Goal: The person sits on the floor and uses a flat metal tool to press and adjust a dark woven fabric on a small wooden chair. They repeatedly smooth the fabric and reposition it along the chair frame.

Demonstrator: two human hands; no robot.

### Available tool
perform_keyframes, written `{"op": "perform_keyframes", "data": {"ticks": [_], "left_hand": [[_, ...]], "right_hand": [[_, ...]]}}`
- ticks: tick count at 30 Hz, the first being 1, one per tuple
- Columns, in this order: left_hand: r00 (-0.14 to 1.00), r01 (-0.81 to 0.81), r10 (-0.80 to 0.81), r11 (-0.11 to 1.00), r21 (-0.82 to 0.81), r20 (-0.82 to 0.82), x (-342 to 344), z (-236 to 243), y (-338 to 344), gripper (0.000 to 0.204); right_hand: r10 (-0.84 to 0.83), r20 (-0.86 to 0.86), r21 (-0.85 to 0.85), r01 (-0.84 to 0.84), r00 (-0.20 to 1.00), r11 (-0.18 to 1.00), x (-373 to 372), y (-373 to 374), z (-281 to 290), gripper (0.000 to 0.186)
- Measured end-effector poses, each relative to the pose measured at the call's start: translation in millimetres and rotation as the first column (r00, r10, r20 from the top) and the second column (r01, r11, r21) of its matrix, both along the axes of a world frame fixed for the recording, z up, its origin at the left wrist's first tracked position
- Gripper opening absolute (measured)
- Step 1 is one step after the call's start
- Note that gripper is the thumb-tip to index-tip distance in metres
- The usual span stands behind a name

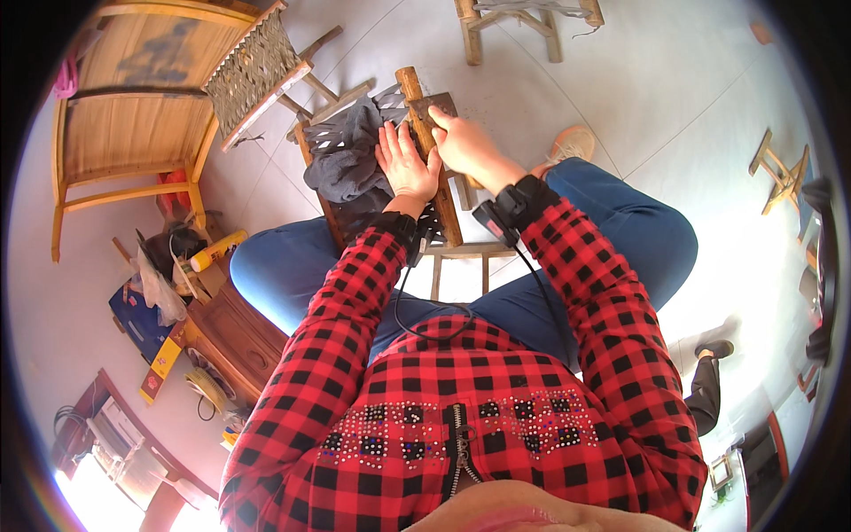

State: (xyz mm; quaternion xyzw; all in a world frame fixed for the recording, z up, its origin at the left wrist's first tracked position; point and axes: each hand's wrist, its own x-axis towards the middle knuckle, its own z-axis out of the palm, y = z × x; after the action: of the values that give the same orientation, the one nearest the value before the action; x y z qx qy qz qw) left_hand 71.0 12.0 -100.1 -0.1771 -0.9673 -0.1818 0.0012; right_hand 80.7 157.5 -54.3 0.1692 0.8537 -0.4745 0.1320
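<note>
Between my knees lies a low wooden stool (450,213) with a seat of dark woven strips, its thick rail running away from me. A dark grey cloth (344,160) is bunched over the seat. My left hand (409,167) lies flat beside the cloth, fingers spread, its edge by the rail. My right hand (472,149) is closed just right of the rail, with the thumb stretched along a dark flat-bladed tool (432,105). A bit of light wood, apparently its handle, shows under the palm. The curled fingers are mostly hidden.
A chair with a woven seat (257,75) and a wooden chair (133,133) stand at the far left. Another stool (532,22) is at the top. Bags and boxes crowd a brown wooden cabinet (239,332). At the right are a small folding stool (782,173) and another person's leg (706,395).
</note>
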Motion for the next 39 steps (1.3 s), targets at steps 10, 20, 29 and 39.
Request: {"op": "perform_keyframes", "data": {"ticks": [10, 20, 29, 39], "left_hand": [[1.000, -0.006, 0.007, 1.000, 0.013, -0.018, 0, 0, 3, 0.075], [1.000, -0.003, 0.003, 0.999, 0.034, 0.008, -1, 0, 3, 0.077], [0.999, -0.013, 0.012, 1.000, 0.007, 0.051, -1, 2, 3, 0.079], [0.999, -0.012, 0.011, 0.999, 0.030, 0.036, -1, 3, 3, 0.079]], "right_hand": [[0.034, -0.075, 0.089, -0.027, 0.997, 0.996, -10, 3, -4, 0.044], [0.111, 0.032, 0.106, -0.113, 0.993, 0.988, -23, 4, -3, 0.043], [0.043, 0.013, 0.090, -0.044, 0.999, 0.995, -51, 10, 7, 0.043], [-0.044, -0.032, 0.066, 0.046, 0.999, 0.997, -66, 14, -3, 0.043]]}}
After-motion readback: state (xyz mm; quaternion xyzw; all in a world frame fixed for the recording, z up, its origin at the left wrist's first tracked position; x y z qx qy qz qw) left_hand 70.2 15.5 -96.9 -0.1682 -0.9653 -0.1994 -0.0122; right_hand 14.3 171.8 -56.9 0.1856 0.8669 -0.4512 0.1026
